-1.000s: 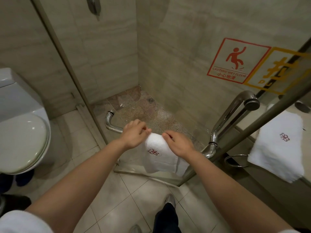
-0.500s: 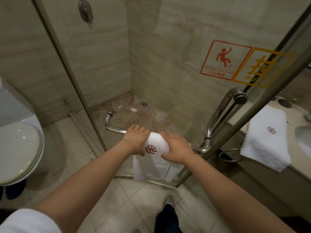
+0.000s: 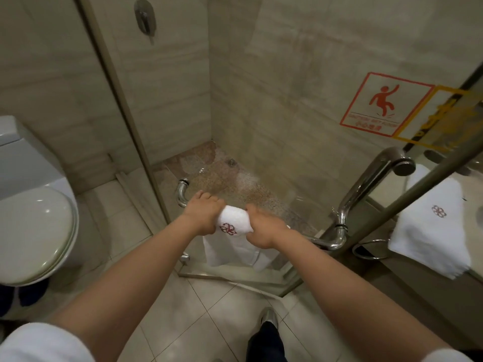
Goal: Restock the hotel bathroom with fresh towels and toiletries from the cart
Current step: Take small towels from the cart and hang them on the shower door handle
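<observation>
A white towel (image 3: 233,226) with a red flower emblem is draped over the chrome handle bar (image 3: 337,239) of the glass shower door, its ends hanging down. My left hand (image 3: 202,214) grips the towel's left side on the bar. My right hand (image 3: 264,228) grips its right side, fingers curled over the fold. A second white towel (image 3: 431,226) with the same emblem hangs over the vanity edge at the right.
A white toilet (image 3: 34,231) with its lid down stands at the left. The glass shower door (image 3: 287,126) carries a red wet-floor sticker (image 3: 381,105). A chrome ring (image 3: 371,248) hangs under the vanity. My shoe (image 3: 268,316) is on the tiled floor below.
Both hands have closed in on the towel and curled around it on the bar. The view has shifted slightly right, and the toilet shows more at the left.
</observation>
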A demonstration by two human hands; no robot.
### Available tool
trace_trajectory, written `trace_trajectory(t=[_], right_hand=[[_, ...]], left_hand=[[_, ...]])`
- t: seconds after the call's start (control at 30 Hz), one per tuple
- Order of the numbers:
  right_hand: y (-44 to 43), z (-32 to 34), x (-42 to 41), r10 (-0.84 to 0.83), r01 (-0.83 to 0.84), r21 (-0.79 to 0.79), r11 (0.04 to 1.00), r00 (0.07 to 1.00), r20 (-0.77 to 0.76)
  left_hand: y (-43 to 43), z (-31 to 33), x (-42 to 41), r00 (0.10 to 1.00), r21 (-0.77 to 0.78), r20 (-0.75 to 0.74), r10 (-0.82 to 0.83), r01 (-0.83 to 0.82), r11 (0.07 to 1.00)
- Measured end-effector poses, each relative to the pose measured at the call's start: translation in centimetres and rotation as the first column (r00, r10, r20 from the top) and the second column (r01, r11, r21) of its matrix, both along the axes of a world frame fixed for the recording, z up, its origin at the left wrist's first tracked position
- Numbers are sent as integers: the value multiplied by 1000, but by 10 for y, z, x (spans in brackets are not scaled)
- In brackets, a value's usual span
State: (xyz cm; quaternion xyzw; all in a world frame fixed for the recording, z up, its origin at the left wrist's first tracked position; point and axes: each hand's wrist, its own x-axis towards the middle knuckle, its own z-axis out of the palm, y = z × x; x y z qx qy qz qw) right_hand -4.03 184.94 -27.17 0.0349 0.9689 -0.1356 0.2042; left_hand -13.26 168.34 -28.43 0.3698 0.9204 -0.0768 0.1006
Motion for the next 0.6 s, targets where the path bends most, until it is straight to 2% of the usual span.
trace_trajectory(t=[0.2,0.3,0.4,0.53,0.6], right_hand=[[-25,6,-24,43,-42,-30,999,999,25],[-32,6,-30,65,-67,-68,995,998,-20],[-38,6,-34,69,-75,-87,993,995,-70],[-40,9,-34,63,-68,-35,997,989,-136],[-41,9,-34,66,-70,-18,997,987,-149]], left_hand=[[-31,-2,-22,1000,50,16,24,-24,998],[-42,-4,-28,999,52,11,42,-43,998],[-52,-4,-29,998,42,-29,55,-54,998],[-60,-4,-23,984,57,-156,81,-73,996],[-63,-2,-19,979,55,-165,117,-109,993]])
